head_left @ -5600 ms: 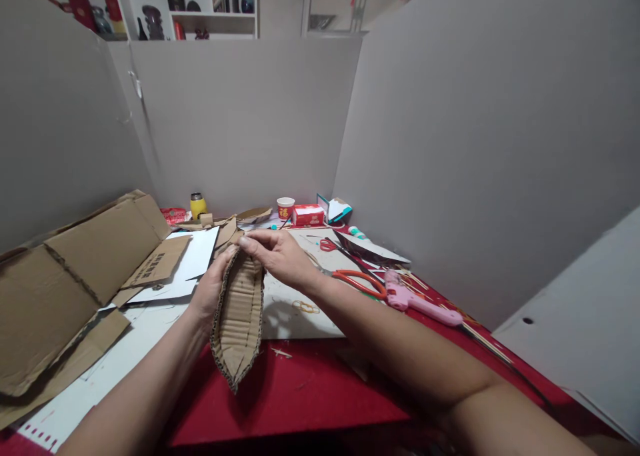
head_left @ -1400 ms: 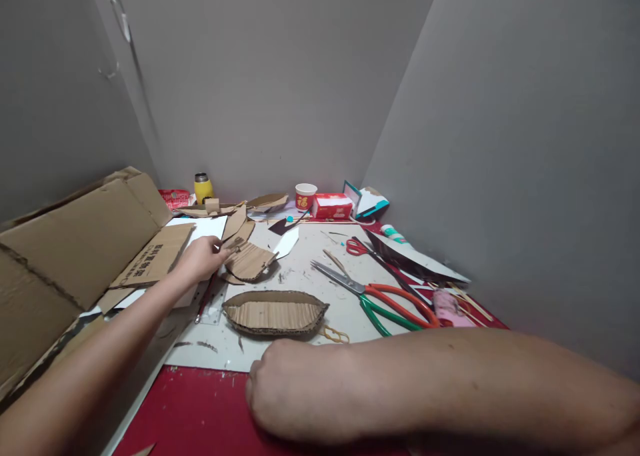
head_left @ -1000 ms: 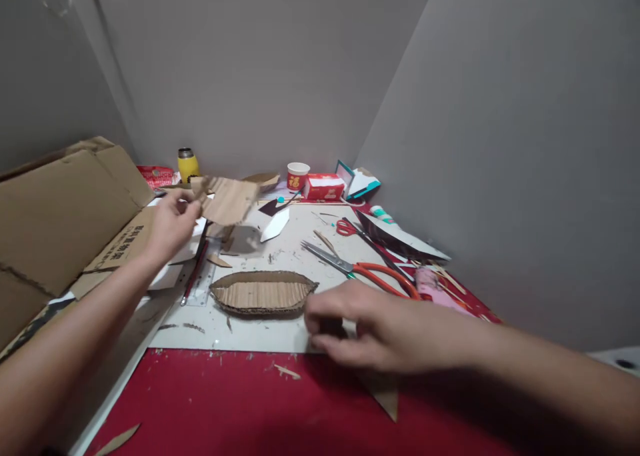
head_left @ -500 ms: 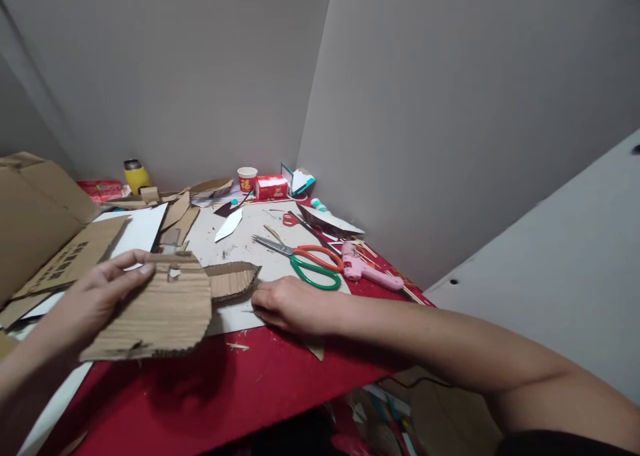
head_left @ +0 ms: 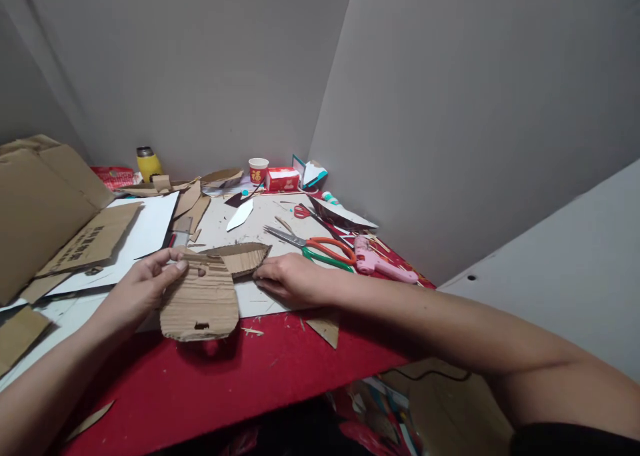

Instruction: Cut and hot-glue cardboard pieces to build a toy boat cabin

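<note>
Head view: left hand is pinching a corrugated cardboard piece by its top edge, tilting it above the red worktop, apparently for inspection. Right hand, grip loosely curled and holding nothing, is touching the boat-shaped cardboard hull, steadying it; scissors lying beyond.

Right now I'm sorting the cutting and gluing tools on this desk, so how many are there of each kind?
Scissors: 2, orange-and-green pair and small red pair
Pink glue gun: 1
Total: 3

Ribbed cardboard piece — rounded, slotted, tilted — overlapping the boat-shaped cardboard hull.
</note>
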`<control>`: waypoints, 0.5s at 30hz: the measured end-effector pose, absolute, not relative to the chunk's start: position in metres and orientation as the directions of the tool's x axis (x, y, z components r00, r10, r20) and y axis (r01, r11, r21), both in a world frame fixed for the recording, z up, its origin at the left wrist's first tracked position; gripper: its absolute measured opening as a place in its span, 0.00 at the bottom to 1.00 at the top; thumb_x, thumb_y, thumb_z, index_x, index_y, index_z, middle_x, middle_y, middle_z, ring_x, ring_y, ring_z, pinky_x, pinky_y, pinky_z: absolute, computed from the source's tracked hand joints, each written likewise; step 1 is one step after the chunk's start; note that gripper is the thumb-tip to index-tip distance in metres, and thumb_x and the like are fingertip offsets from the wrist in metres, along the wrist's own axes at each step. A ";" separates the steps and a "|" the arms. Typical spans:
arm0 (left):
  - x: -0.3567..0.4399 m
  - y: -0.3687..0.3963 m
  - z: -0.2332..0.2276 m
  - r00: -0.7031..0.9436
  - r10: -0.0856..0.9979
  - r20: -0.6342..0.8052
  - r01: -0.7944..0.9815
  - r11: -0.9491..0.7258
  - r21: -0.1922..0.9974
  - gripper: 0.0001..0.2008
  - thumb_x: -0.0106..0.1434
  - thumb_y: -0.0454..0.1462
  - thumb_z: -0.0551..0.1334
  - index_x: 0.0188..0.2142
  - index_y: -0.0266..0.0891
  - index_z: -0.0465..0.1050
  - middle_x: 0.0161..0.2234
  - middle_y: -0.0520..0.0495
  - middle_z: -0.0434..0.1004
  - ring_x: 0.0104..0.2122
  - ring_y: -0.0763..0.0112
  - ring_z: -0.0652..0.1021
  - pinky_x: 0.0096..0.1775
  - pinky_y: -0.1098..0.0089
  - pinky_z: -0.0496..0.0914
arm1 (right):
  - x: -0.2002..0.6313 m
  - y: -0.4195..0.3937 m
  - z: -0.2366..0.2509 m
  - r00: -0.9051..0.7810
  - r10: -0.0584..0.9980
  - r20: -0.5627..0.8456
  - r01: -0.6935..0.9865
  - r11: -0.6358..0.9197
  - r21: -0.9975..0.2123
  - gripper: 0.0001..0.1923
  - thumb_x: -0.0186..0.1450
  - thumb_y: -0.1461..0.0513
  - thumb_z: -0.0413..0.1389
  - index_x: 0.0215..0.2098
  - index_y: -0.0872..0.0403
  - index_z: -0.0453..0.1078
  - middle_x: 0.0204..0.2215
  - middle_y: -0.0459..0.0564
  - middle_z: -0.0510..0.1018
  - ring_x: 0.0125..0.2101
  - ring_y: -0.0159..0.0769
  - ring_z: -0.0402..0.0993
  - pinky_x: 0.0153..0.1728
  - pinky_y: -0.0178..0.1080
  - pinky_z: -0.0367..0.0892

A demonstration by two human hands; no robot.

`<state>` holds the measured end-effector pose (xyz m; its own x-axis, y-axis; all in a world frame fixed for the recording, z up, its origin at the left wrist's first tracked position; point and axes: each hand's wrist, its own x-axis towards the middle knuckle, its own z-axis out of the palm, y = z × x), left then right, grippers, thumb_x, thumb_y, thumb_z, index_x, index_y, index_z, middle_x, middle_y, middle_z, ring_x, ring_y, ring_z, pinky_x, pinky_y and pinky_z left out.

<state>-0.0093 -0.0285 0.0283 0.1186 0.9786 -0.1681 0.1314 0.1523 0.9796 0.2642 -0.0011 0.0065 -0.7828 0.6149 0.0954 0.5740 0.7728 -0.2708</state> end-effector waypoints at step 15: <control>0.007 -0.014 0.034 -0.081 0.949 -0.304 0.085 0.311 0.947 0.20 0.40 0.47 0.73 0.32 0.46 0.73 0.21 0.54 0.78 0.20 0.64 0.77 0.18 0.71 0.71 | 0.375 -0.004 0.057 -0.267 0.959 0.099 0.915 0.284 -0.286 0.17 0.69 0.58 0.47 0.44 0.59 0.74 0.33 0.54 0.79 0.30 0.35 0.72 0.32 0.37 0.64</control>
<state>0.0066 -0.0137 0.0339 -0.0811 0.9492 -0.3041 0.0853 0.3106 0.9467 0.3746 -0.0041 0.0574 -0.2666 0.9587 0.0991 0.9153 0.2840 -0.2857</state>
